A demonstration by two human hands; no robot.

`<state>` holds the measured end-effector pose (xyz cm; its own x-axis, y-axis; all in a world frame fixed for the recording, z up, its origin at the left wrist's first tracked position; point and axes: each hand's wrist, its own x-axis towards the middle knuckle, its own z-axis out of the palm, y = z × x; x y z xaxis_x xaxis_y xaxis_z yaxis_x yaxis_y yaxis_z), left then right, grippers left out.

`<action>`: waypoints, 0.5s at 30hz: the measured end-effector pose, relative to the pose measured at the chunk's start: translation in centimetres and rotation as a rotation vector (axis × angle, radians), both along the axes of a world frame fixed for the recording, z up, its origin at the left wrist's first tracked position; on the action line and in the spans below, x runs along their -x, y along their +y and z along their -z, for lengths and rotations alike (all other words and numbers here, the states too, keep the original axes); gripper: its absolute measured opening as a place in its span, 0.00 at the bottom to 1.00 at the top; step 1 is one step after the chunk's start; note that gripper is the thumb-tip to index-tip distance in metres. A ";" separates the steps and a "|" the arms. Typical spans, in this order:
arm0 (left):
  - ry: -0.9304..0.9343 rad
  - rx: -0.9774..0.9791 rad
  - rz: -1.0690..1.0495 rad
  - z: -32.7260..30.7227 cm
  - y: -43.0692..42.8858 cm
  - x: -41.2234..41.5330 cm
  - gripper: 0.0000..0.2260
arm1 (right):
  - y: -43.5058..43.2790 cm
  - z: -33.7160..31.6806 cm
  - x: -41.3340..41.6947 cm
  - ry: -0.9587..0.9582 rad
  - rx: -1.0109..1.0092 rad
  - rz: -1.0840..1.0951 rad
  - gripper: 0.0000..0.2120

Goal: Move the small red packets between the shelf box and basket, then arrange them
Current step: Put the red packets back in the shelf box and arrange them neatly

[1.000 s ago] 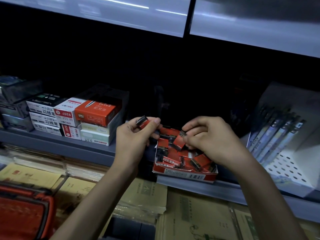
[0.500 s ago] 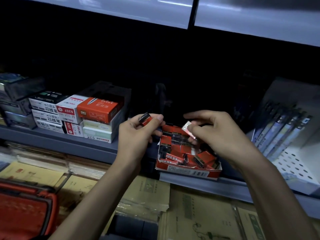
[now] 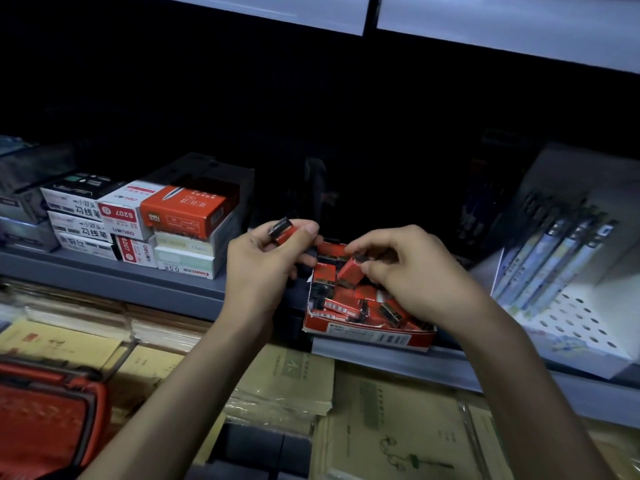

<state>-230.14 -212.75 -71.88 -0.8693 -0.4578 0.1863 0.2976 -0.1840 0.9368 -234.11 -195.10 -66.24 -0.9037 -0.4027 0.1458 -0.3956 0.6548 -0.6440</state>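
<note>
- Left hand (image 3: pixel 263 268): fingers and thumb curled round one small red packet (image 3: pixel 285 230), a glossy little cardboard block with a black end. I hold it raised just left of the shelf box.
- Right hand (image 3: pixel 408 271): thumb and fingertips pinch a second red packet (image 3: pixel 351 268), tilted, low over the box's heap.
- Shelf box (image 3: pixel 367 336): open red card tray with a torn front-left corner and a printed label strip. It sits at the grey shelf edge (image 3: pixel 104 282).
- Loose packets (image 3: pixel 346 306): red and black with barcoded sides, lying jumbled inside the box.
- Basket (image 3: pixel 45 420): red plastic with a dark rim, at the lower left, well apart from both hands.
- Change from half a second ago: the right-hand packet showed a pale face and now shows red; my left grip is unchanged.
- Surroundings: stacked stationery cartons (image 3: pixel 187 209), white and orange-red, to the left; pens (image 3: pixel 561 251) slanted in a white perforated stand (image 3: pixel 581 327) to the right; kraft-paper pads (image 3: pixel 284 379) in clear wrap below.
- Obstruction: my right hand covers the box's rear right part.
</note>
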 end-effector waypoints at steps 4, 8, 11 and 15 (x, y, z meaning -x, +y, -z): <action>-0.002 0.014 0.002 -0.1 0.0 0.0 0.06 | 0.1 -0.4 0.2 0.000 0.079 0.045 0.08; -0.007 0.020 -0.021 -0.2 0.1 -0.2 0.09 | 0.1 -0.6 0.1 -0.038 0.060 0.039 0.07; 0.005 0.008 -0.031 -0.3 0.2 -0.3 0.10 | -0.6 -0.2 0.0 -0.020 0.041 0.057 0.05; 0.000 0.046 -0.041 -0.2 0.3 -0.3 0.09 | -1.3 0.5 -0.2 0.028 0.003 0.092 0.07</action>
